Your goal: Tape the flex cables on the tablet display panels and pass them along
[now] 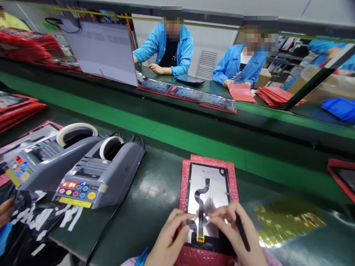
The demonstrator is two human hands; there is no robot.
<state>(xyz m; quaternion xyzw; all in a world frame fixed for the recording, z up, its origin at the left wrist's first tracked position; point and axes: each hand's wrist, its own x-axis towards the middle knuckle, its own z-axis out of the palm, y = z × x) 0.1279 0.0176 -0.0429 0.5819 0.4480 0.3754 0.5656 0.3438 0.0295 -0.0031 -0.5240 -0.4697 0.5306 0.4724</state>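
Observation:
A tablet screen panel [215,221] lies back side up in front of me on red bubble-wrap sheets [236,184]. A black wavy flex cable [199,199] runs down its silvery back to a yellow patch [200,238] near the lower edge. My right hand [235,227] pinches a thin clear film [208,210] over the panel, and a slim black stick-like tool [242,232] is tucked among its fingers. At the panel's left edge is my left hand [173,236], thumb and index fingertips apart beside the cable; nothing shows clearly between them.
Two grey tape dispensers [105,177] stand left, with white tape strips [73,218] near a person's hand [6,212]. A sheet of yellow film pieces [288,221] lies right. Across the bench, people in blue jackets [180,48] sit behind wrapped panels [188,93].

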